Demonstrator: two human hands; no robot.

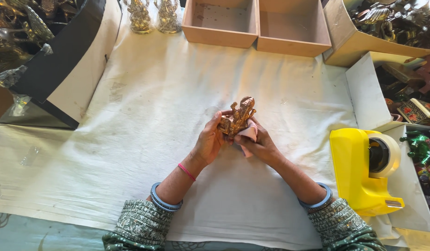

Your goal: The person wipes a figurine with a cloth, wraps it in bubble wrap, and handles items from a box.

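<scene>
Left hand (210, 139) grip closed on small golden-brown metal figurine (238, 116), mid surface. Right hand (261, 145) grip closed on pink cloth (249, 135) touching figurine. Yellow plastic tape dispenser (356, 169) near right edge.

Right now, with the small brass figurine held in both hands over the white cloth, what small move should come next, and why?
Probably a short rub of the pink cloth across the small brass figurine. The left hand grips the figurine's base while the right hand presses the cloth against its side, so the cloth sits ready for a wiping stroke.
</scene>
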